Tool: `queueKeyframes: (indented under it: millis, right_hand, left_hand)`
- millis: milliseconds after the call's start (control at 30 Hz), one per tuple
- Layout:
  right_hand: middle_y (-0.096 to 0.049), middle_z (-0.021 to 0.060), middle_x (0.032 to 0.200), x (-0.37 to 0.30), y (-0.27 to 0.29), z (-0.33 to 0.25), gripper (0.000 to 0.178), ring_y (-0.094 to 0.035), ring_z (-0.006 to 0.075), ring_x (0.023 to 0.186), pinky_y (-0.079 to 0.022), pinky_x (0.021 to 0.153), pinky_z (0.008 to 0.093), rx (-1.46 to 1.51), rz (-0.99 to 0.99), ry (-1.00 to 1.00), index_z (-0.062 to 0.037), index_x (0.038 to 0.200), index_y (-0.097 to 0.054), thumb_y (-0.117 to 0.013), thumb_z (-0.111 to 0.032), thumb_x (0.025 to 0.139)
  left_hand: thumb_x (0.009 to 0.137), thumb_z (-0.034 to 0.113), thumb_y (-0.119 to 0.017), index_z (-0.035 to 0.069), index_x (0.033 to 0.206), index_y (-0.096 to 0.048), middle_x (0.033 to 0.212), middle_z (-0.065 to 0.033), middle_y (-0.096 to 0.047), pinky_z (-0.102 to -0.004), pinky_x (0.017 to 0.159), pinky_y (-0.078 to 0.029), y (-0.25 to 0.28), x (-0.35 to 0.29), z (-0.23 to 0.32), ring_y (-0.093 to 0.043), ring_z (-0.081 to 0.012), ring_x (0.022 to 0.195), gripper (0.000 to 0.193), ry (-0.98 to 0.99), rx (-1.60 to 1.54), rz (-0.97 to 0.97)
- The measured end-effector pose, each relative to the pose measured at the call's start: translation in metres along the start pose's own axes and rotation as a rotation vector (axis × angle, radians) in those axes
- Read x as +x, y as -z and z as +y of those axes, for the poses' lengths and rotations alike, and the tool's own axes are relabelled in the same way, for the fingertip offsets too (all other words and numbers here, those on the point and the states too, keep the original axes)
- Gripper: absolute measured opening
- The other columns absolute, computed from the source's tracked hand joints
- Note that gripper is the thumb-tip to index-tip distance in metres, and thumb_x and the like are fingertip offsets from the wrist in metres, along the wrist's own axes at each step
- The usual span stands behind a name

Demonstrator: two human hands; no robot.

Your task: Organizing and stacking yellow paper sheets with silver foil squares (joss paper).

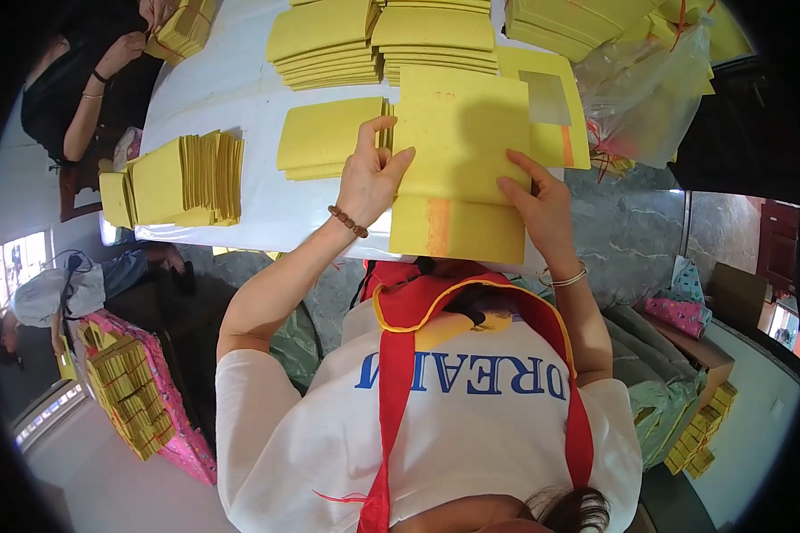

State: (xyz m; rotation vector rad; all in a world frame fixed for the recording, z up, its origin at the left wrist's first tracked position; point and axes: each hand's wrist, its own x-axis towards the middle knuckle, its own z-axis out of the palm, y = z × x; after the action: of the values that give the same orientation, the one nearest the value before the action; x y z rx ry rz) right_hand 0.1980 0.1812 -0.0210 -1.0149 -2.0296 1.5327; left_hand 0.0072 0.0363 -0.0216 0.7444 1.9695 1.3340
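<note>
My two hands hold a yellow paper sheet over the near edge of the table. A crosswise crease runs through its lower part, and an orange stripe shows on the lower flap. My left hand, with a brown bead bracelet at the wrist, grips the sheet's left edge between thumb and bent fingers. On the right edge, the thumb and index finger of my right hand close on the paper. Behind it lies another yellow sheet with a grey rectangle and an orange stripe. A small stack of folded yellow paper lies left of my sheet.
Larger yellow stacks stand at the back of the white table. More folded papers lean together at left. A clear plastic bag hangs at the right edge. At upper left, a co-worker's hand is by a yellow bundle.
</note>
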Motion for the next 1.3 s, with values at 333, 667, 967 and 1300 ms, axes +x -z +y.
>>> queueKeyframes:
  millis: [333,667,967,1300]
  right_hand:
    - [-0.067,0.0112,0.084,-0.003,-0.002,-0.004,0.039,-0.061,0.0113,0.072,-0.048,0.066,0.0254,0.028,0.005,-0.023,-0.0035,0.116,-0.06,-0.065,-0.016,0.079]
    - [-0.067,0.015,0.09,-0.003,-0.005,0.004,0.039,-0.063,0.0144,0.076,-0.049,0.069,0.0277,0.015,0.041,0.014,-0.0034,0.116,-0.06,-0.065,-0.016,0.079]
    - [-0.066,0.0168,0.093,-0.004,-0.002,-0.004,0.037,-0.063,0.0227,0.075,-0.048,0.065,0.029,-0.083,0.017,-0.005,-0.0049,0.113,-0.061,-0.064,-0.017,0.078]
    - [-0.041,0.0063,0.138,-0.04,0.0,0.003,0.055,-0.035,0.0273,0.129,-0.017,0.105,0.0557,-0.77,-0.171,0.524,-0.01,0.128,-0.048,-0.058,-0.039,0.083]
  left_hand:
    - [0.082,0.015,-0.064,0.004,0.118,-0.044,0.056,-0.0024,-0.048,-0.0288,0.046,-0.035,-0.001,-0.003,0.003,-0.045,-0.0123,0.049,0.043,-0.146,0.064,0.089]
    - [0.076,0.02,-0.067,0.007,0.119,-0.051,0.127,-0.0166,-0.043,-0.0465,0.094,-0.032,-0.035,-0.005,0.037,-0.037,-0.0355,0.12,0.048,-0.853,0.745,0.014]
    - [0.086,0.046,-0.052,0.012,0.135,-0.041,0.142,-0.0186,-0.029,-0.0492,0.106,-0.022,-0.048,0.012,0.017,-0.026,-0.0378,0.131,0.06,-0.808,0.972,-0.218]
    - [0.083,0.045,-0.055,0.014,0.139,-0.034,0.144,-0.017,-0.027,-0.0501,0.108,-0.016,-0.048,0.012,0.015,-0.023,-0.0365,0.133,0.067,-0.745,0.979,-0.265]
